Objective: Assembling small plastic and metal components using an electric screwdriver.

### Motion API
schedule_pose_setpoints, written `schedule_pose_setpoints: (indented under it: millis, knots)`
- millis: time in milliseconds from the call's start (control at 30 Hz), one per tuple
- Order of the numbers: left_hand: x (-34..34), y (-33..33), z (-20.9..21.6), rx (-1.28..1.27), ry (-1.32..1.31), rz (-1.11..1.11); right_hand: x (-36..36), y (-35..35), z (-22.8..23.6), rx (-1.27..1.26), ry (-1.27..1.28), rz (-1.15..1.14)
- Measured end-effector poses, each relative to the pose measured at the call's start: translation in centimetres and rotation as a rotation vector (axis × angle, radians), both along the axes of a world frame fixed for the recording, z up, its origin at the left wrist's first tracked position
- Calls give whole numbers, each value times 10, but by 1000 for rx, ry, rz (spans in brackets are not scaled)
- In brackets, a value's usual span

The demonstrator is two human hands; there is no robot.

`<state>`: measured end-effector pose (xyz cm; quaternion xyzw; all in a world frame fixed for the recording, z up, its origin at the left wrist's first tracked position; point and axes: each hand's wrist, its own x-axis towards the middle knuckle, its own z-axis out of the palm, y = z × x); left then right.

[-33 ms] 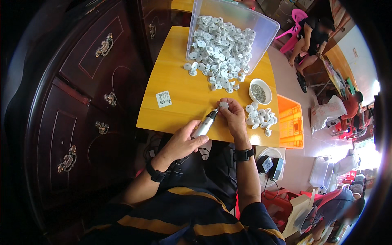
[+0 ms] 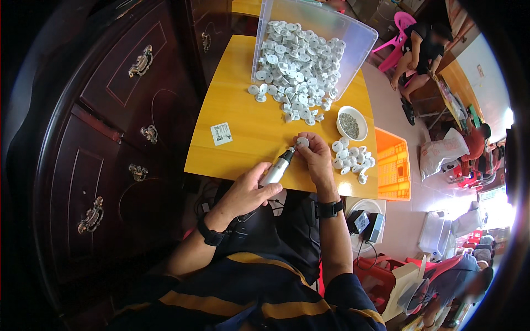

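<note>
Two bare hands, both occupied: left hand [image 2: 247, 193] wrapped around one silver screwdriver [image 2: 275, 172], tip just beside the part; right hand [image 2: 319, 160] pinching one white part [image 2: 302, 142] between thumb and fingers, over the yellow table [image 2: 237, 99]. Beyond: one clear tub [image 2: 353, 38], white pieces [image 2: 301, 71] spilling out. Rightward: one white bowl [image 2: 362, 119] of small metal bits.

Left hand [image 2: 247, 191] curled, right hand [image 2: 318, 161] pinching, both forearms [image 2: 335, 243] stretched forward

- Yellow tabletop [image 2: 232, 83]
- Clear bin [image 2: 353, 43], white parts [image 2: 301, 66] inside and before its mouth
- White bowl [image 2: 361, 119] of grey bits [image 2: 349, 126]
- Smaller pile [image 2: 353, 159] near the bowl
- Pale card [image 2: 221, 134]
</note>
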<state>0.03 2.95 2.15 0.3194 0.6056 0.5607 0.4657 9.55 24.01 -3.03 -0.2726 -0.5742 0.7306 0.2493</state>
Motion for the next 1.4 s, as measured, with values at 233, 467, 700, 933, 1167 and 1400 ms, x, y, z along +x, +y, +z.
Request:
schedule_pose_setpoints:
  millis: [233, 467, 700, 933, 1167, 1400]
  knots:
    - [2, 0, -3, 12, 17, -12, 2, 1, -3, -3, 21, 7]
    - [2, 1, 0, 3, 13, -15, 2, 4, -7, 34, 9, 39]
    - [1, 1, 2, -7, -11, -29, 0, 4, -9, 41, 34, 16]
    - [2, -3, 2, -35, -49, -47, 2, -1, -7, 61, 71, 33]
    - [1, -2, 0, -32, -55, -41, 1, -4, -3, 57, 55, 17]
    - [4, 7, 1, 14, -129, -70, 9, 3, -2, 90, 96, -28]
